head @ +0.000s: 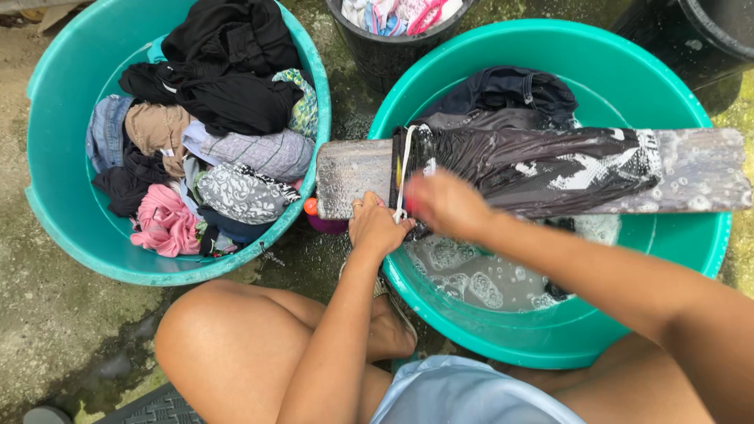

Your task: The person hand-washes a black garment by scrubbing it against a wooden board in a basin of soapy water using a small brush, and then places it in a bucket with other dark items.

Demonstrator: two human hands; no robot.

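Observation:
A wet dark garment (542,161) with white patterns and a white drawstring lies stretched along a grey wooden washboard (699,169). The board spans a teal basin (667,86) holding soapy water. My left hand (377,228) presses the garment's waistband end at the board's near edge. My right hand (444,204), blurred, is closed over the same end of the garment, just beside the left hand. Another dark piece of clothing (510,90) lies in the basin behind the board.
A second teal basin (55,212) at left is piled with several garments: black, grey, pink, denim. A black bucket (385,47) with light clothes stands at the top, another black container (707,31) at the top right. The ground is wet concrete. My knee (220,338) is below.

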